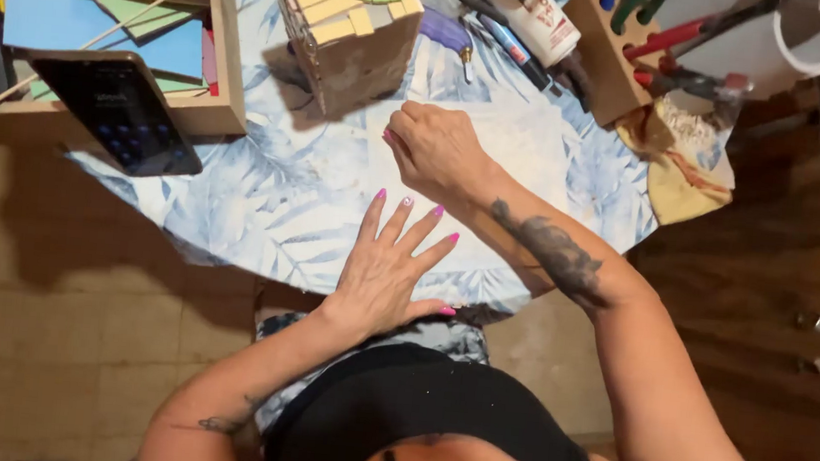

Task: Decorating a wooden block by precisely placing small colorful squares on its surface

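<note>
The left hand [382, 272] lies flat, palm down, at the near edge of the round table [285, 201], which is covered with a pale blue leaf-print cloth — its fingers are straight and fanned apart, nails painted pink. Just beyond it the right hand [436, 150] rests on the cloth with its fingers curled in toward the palm; whether they pinch anything cannot be told. Behind the right hand stands a cardboard box [352, 41] faced with small wooden strips and a coloured arc. To the left, a dark phone [117, 110] leans against a wooden tray of coloured sheets [116, 2]. At the far side lie a glue bottle [544, 17], pens and a white mug [786, 41].
</note>
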